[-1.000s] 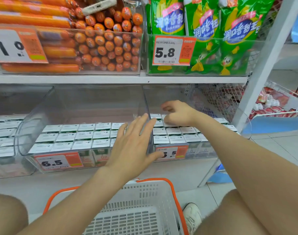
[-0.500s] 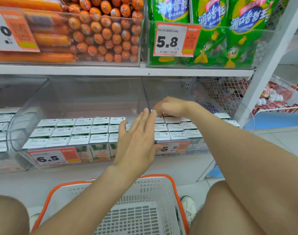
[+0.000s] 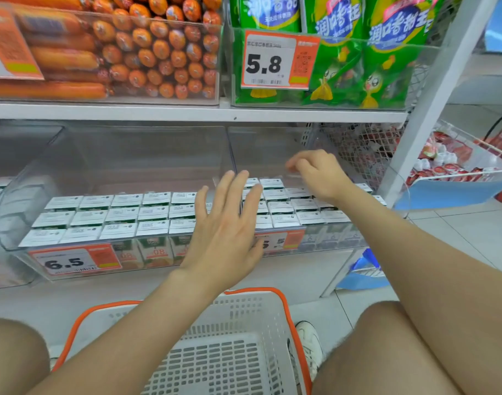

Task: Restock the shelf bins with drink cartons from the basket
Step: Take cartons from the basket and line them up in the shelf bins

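L hand point(image 3: 224, 232) fingers spread before bins point(image 3: 81, 166); R hand point(image 3: 318, 172) fingers loosely curled, empty, above cartons point(image 3: 284, 208).

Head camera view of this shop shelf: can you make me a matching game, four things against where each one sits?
Things:
1 sausages
2 green bags
3 drink cartons
4 basket

Places:
a in the lower clear bins
b at the bottom, nearest the camera
c upper shelf, left
d upper shelf, right

Pairs: 1-c, 2-d, 3-a, 4-b.
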The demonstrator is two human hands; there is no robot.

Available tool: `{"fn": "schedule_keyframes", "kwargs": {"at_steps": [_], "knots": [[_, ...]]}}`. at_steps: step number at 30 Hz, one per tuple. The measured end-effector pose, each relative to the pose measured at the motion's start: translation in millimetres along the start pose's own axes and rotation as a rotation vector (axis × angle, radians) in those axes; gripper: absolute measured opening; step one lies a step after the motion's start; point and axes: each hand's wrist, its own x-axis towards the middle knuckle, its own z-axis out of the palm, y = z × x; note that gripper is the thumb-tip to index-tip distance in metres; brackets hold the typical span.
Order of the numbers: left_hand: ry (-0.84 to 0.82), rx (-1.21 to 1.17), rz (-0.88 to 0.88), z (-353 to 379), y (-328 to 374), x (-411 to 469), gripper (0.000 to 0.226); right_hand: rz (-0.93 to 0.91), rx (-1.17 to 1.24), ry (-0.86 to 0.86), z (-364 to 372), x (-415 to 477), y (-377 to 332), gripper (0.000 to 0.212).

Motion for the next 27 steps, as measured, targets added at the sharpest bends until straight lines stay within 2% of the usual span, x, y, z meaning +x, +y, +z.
{"fn": "schedule_keyframes", "kwargs": {"at_steps": [2,7,12,18,22,25,27], "knots": [[0.001,0.028,0.101,3.0,10.0,2.8,0.078,0.009,-0.049,0.000,-11.4,-12.9,18.3,0.050],[-0.055,0.137,0.216,17.8,23.8,3.8,0.057,-0.049,-0.123,-0.173,-0.3,-21.3,19.5,0.036],[-0.110,0.233,0.223,24.0,20.3,5.9,0.070,0.057,-0.259,-0.327,8.2,-2.5,16.9,0.051],[-0.150,0.306,0.190,19.6,25.6,6.7,0.068,0.042,-0.317,-0.385,6.1,-7.9,25.0,0.040],[-0.178,0.317,0.147,14.9,31.9,6.3,0.069,-0.073,-0.213,-0.182,4.5,-21.2,30.2,0.041],[-0.136,0.229,0.197,9.9,39.5,12.2,0.061,-0.028,-0.197,0.092,-24.9,-29.7,53.8,0.033],[-0.095,0.163,0.259,12.5,47.4,22.9,0.056,0.032,-0.232,0.178,-38.6,-37.3,70.7,0.032]]}}
